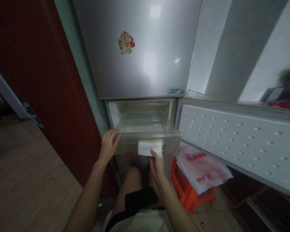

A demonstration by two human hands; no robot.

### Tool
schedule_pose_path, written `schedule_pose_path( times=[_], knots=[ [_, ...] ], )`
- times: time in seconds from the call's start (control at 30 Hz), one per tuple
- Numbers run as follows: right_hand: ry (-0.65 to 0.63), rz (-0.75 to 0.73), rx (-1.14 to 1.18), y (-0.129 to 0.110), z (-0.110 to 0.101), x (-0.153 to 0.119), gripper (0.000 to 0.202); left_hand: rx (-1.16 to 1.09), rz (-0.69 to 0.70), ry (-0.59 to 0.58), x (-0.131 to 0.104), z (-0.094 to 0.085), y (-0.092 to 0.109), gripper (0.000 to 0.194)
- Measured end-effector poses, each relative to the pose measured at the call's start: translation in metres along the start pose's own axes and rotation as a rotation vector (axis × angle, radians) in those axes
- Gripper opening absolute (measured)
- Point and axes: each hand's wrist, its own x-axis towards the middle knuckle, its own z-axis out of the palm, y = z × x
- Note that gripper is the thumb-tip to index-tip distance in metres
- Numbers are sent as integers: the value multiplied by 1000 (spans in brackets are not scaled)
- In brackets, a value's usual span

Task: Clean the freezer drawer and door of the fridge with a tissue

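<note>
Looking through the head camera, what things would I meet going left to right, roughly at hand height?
Brown door → left hand → white cloth, held in the right hand → plastic bag, lying on an orange stool.

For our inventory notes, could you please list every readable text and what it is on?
"好想来", last character partly hidden: plastic bag.
Smaller red print, same bag: too small to read.
Blue-and-white label on the upper refrigerator door: too blurred to read.
</note>
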Motion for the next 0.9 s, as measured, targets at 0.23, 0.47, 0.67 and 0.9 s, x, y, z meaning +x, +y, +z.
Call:
schedule_pose_path(
  times=[0.23,0.47,0.67,0.9],
  knots=[
    [-62,148,89,8,-6,-2,41,13,-5,16,-2,3,4,42],
    [-144,152,185,3,8,2,39,16,-33,44,-3,3,5,46],
    [-178,150,191,5,11,-1,37,31,-28,38,-4,4,4,44],
    [-166,120,216,-1,8,15,40,22,-23,37,-4,3,6,42]
  ],
)
